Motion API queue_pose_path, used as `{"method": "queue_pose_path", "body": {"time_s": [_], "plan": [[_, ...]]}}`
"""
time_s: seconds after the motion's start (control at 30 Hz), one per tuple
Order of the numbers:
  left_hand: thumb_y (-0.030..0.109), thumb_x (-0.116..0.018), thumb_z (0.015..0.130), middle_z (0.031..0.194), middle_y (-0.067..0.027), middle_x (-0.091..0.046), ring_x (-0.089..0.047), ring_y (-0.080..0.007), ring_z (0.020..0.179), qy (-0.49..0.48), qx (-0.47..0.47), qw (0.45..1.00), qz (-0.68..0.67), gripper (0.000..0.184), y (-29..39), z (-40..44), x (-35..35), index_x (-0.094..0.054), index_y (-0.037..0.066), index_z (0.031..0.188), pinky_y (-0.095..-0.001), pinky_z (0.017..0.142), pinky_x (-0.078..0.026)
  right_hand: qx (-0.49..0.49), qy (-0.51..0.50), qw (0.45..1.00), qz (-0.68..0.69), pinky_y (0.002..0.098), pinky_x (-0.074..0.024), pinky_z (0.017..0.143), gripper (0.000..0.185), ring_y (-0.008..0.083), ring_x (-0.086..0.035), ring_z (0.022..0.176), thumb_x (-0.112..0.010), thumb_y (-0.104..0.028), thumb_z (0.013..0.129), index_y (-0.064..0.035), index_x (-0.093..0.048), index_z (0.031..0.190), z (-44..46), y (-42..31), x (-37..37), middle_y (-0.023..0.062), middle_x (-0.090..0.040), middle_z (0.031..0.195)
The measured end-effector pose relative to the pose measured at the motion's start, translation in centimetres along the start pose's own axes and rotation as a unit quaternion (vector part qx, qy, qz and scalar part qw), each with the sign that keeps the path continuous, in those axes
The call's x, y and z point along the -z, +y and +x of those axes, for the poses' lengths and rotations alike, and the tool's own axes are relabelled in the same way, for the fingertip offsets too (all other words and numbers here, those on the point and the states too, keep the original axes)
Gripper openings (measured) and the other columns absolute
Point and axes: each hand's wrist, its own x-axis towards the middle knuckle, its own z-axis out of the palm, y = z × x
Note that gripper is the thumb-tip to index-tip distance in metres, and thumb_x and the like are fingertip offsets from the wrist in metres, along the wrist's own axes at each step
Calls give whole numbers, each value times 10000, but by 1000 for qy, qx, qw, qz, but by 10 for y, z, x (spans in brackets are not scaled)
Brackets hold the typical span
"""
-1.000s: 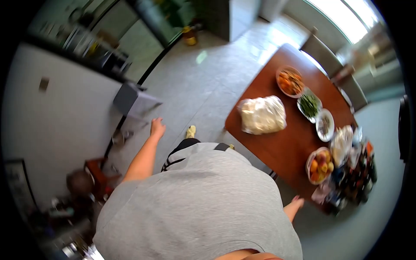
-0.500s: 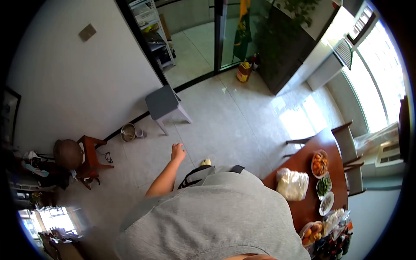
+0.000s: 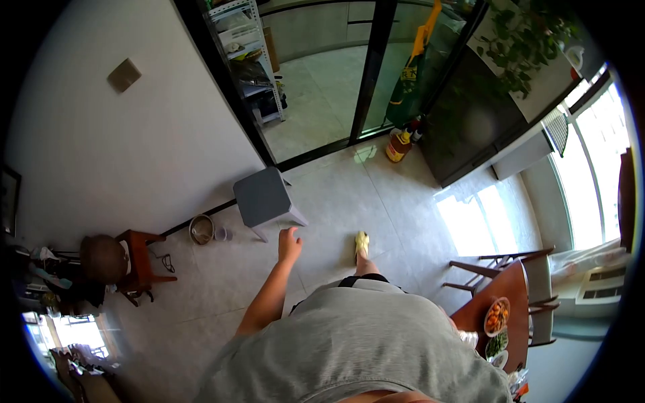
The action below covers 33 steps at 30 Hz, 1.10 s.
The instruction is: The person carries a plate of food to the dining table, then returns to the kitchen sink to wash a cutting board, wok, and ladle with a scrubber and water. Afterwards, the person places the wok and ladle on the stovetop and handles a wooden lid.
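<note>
My left hand (image 3: 289,246) hangs out in front of my body above the tiled floor, its fingers loosely curled with a small gap at the thumb. Nothing shows in it. Just beyond it stands a stool with a dark grey top (image 3: 263,196) and pale legs; from above, hand and stool look close, but I cannot tell that they touch. My right hand is out of sight, hidden by my body in a grey shirt (image 3: 356,342). One foot in a yellow slipper (image 3: 362,245) is stretched forward on the floor.
To the right, a wooden table (image 3: 474,310) bears a bowl of orange food (image 3: 497,316) and a dish of greens (image 3: 496,343), with chairs (image 3: 480,272) around it. Ahead are a glass door frame (image 3: 368,80) and an oil jug (image 3: 398,146). A basket (image 3: 201,230) sits by the wall.
I have moved forward: the slippered foot is out in front, and the table has slid back and right, partly behind my body. My left hand stays beside the stool, its fingers slightly looser.
</note>
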Motion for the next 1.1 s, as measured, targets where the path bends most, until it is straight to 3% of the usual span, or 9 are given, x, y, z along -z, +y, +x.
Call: {"method": "queue_pose_path", "body": {"time_s": [0.07,0.2,0.27,0.37,0.43,0.53,0.73,0.97,1.1], "plan": [[31,-674,757,1067,-159,-570,-622,-277,853,34,0,998,44,370,-8,20,-8,-583,51,1115,-372,803,-496,-31,-9,999,-35,376,-527,684,353,275,-635,838,-456,-47,881,-18,-561,1218,38,-60,51,154,-637,1061],[42,-683,718,947,-181,-580,-553,-348,954,74,-3,996,58,386,-41,49,-4,-570,45,1087,-452,837,-446,1,-51,996,-77,396,-516,591,362,301,-651,761,-444,-83,911,-23,-513,1261,133,-166,158,172,-649,987],[50,-672,727,978,-187,-592,-568,-349,940,83,-8,991,102,358,-49,51,5,-587,42,1075,-448,825,-453,-49,-67,993,88,357,-500,498,368,264,-653,663,-484,-9,887,-28,-520,1253,205,-203,204,135,-659,895],[66,-634,760,1014,-187,-594,-601,-309,870,94,84,986,105,276,-28,75,24,-629,29,1033,-425,773,-490,117,8,962,-246,341,-508,516,372,198,-645,604,-535,-6,836,-16,-580,1205,267,-342,222,102,-692,793],[57,-627,764,1027,-184,-592,-604,-293,871,92,129,984,80,270,-6,94,28,-629,23,1032,-411,755,-500,128,24,952,-276,346,-531,594,312,198,-668,637,-581,-41,820,-32,-640,1126,298,-443,220,119,-697,795],[35,-612,775,1066,-178,-583,-612,-262,900,100,161,981,41,267,17,131,33,-630,11,1040,-378,720,-525,318,67,817,-477,377,-534,732,313,244,-673,806,-639,-148,787,-72,-663,1089,354,-572,202,156,-684,959],[111,-673,772,964,-156,-630,-595,-340,939,113,71,985,111,283,8,268,56,-651,33,1042,-427,825,-486,318,-54,873,-367,368,-541,676,319,248,-675,747,-571,-93,806,-29,-656,1107,419,-810,131,154,-686,936],[118,-697,807,1000,-112,-627,-632,-217,843,0,39,990,-134,272,67,528,118,-643,39,1062,-312,723,-530,262,-67,892,-363,337,-538,603,357,216,-667,680,-572,-96,807,-37,-634,1153,467,-974,120,147,-683,831],[90,-681,801,1019,-109,-628,-622,-230,890,-23,-73,993,-84,321,127,650,143,-609,53,1111,-347,751,-522,211,-47,911,-352,351,-543,652,365,223,-673,719,-570,-95,809,-40,-626,1165,502,-1040,128,134,-686,910]]}}
